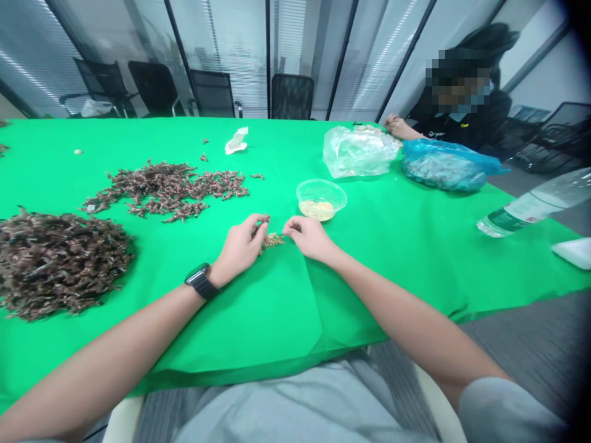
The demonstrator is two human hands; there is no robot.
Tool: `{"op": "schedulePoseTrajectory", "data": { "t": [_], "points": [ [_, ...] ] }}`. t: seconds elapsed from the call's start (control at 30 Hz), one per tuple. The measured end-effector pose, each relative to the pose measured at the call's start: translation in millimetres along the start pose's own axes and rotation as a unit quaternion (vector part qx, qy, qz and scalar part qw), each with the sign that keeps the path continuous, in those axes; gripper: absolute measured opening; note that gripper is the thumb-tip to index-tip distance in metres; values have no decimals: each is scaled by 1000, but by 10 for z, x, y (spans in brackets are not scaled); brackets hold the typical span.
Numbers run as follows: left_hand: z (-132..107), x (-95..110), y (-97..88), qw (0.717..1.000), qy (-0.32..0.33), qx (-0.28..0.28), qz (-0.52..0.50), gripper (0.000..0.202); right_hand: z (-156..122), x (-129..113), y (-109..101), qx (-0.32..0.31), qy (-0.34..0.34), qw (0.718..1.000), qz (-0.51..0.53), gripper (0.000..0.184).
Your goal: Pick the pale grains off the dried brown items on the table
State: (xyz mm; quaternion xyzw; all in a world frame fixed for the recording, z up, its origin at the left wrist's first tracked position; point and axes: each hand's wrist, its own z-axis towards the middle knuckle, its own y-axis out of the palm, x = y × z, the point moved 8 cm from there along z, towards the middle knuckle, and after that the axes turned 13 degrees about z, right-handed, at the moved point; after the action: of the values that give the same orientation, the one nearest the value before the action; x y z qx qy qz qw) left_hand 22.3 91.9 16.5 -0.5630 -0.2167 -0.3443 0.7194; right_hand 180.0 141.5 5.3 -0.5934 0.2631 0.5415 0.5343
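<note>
My left hand [242, 242], with a black watch [202, 281] on its wrist, is closed in a pinch. A small dark brown piece [266, 218] shows at its fingertips. Just to the right, my right hand [308, 236] has its thumb and fingers pressed together; what they hold, if anything, is too small to make out. Between and below the two hands lies a little heap of small golden-brown bits [274, 240] on the green cloth [258, 314]. Behind my right hand stands a clear round plastic bowl [341, 200] with pale yellow bits in its bottom.
At left lie a large heap of brown twisted pieces [60, 264] and a looser spread [161, 187]. A crumpled tissue [237, 141], clear bag [357, 152], blue bag [447, 165] and lying bottle [530, 203] are farther out. Another person [462, 104] sits at the far right.
</note>
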Motion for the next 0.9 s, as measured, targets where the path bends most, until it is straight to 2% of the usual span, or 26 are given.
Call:
{"op": "schedulePoseTrajectory", "data": {
  "t": [0.13,0.3,0.43,0.57,0.9],
  "points": [
    [22,-39,65,991,-50,-23,-125,26,-11,3,26,-10,17,992,126,10],
    [-13,-30,167,941,-137,-60,-304,22,-48,17,78,-23,48,969,240,27],
    [-76,-37,211,910,-187,-69,-364,20,-46,-39,55,-12,11,975,220,27],
    [-91,-55,228,897,-195,-72,-390,20,-42,-126,17,1,-50,987,150,17],
    [-105,-84,290,851,-228,-96,-464,16,-81,-221,-34,30,-78,992,93,9]
  ]
}}
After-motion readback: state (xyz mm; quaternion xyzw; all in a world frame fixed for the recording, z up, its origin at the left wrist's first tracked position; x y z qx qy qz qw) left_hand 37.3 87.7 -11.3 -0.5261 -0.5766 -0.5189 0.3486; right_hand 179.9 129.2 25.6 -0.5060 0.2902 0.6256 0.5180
